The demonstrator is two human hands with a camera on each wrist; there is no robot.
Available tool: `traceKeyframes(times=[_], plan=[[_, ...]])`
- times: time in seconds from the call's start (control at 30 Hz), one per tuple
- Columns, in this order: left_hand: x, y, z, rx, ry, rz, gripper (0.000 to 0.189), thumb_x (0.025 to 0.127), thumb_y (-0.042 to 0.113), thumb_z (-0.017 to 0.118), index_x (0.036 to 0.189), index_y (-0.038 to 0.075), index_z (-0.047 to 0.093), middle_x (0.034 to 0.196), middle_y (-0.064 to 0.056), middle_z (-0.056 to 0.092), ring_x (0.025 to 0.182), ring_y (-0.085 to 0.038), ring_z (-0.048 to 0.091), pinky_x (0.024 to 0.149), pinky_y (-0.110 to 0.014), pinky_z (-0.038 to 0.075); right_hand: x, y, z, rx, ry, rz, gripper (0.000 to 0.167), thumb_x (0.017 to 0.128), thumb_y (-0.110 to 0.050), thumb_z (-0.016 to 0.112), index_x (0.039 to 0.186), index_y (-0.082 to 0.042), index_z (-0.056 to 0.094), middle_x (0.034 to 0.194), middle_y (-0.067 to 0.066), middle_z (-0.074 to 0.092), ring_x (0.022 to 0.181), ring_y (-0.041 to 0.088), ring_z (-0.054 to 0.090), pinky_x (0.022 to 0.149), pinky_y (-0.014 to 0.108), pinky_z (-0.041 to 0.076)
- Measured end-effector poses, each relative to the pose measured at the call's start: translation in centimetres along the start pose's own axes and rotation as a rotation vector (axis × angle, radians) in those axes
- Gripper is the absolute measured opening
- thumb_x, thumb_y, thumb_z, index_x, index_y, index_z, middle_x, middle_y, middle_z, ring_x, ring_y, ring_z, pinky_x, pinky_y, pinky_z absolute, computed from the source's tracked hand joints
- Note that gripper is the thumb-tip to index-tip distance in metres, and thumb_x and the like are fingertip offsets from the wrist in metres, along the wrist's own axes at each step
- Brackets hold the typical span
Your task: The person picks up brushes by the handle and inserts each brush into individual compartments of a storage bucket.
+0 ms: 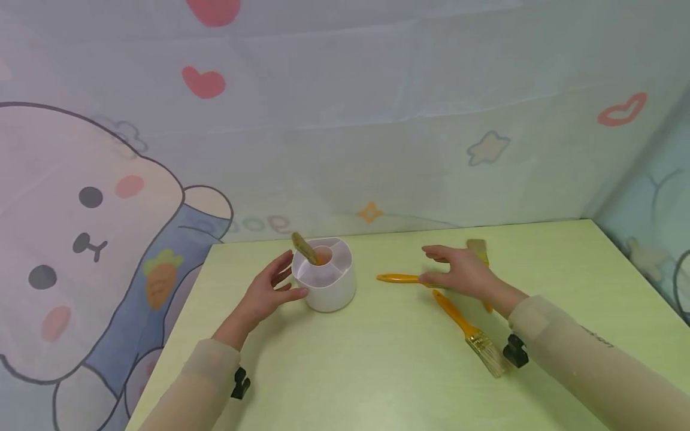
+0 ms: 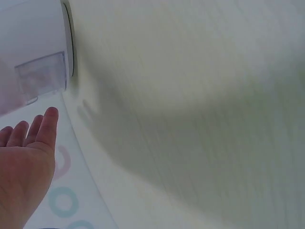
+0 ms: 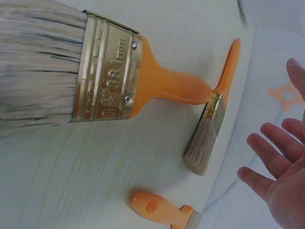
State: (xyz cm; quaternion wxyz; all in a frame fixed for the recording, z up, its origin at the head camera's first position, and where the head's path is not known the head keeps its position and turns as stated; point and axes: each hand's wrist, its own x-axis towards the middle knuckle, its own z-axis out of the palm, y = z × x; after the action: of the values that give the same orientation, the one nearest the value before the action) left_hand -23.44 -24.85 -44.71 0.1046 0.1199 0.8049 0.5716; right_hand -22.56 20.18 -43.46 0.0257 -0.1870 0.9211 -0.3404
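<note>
A white round holder with compartments stands at the left of the table, a paintbrush upright and slightly tilted in its middle compartment, bristles up. My left hand is at the holder's left side, fingers loosely spread; whether the thumb touches it I cannot tell. In the left wrist view the fingers lie beside the holder. My right hand hovers with relaxed fingers over a paintbrush lying sideways, partly hiding it. Another paintbrush lies nearer, and one more lies behind the hand.
The pale green table ends at a printed cloth backdrop behind and at the sides. In the right wrist view the nearest paintbrush shows its metal ferrule large, with a second paintbrush beyond its handle.
</note>
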Motion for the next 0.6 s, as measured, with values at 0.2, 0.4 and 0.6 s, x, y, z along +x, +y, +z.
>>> traceKeyframes(times=[0.2,0.4,0.6], plan=[[0.4,0.0,0.2,0.003,-0.019,0.017,0.1,0.092,0.011,0.086,0.171,0.015,0.026,0.174,-0.013,0.032,0.158,-0.038,0.034,0.122,-0.049,0.04,-0.2,-0.4,0.3,0.006,-0.014,0.003,0.077,0.097,-0.044,0.08,0.156,-0.002,0.053,0.149,0.021,0.062,0.138,0.044,0.058,0.11,0.061,0.053],[0.4,0.0,0.6,-0.051,-0.023,0.039,0.097,0.092,0.006,0.086,0.17,0.014,0.029,0.171,-0.015,0.036,0.157,-0.038,0.035,0.122,-0.048,0.041,-0.5,-0.5,0.3,-0.007,-0.026,0.019,0.078,0.097,-0.044,0.08,0.156,-0.001,0.052,0.152,0.021,0.06,0.139,0.044,0.057,0.11,0.061,0.053],[0.3,0.0,1.2,-0.089,0.0,0.047,0.097,0.091,0.004,0.086,0.169,0.015,0.031,0.169,-0.014,0.04,0.156,-0.037,0.038,0.122,-0.047,0.042,-0.7,-0.2,0.4,-0.024,-0.042,0.04,0.079,0.097,-0.044,0.079,0.157,-0.001,0.05,0.152,0.025,0.058,0.137,0.045,0.058,0.109,0.06,0.054]])
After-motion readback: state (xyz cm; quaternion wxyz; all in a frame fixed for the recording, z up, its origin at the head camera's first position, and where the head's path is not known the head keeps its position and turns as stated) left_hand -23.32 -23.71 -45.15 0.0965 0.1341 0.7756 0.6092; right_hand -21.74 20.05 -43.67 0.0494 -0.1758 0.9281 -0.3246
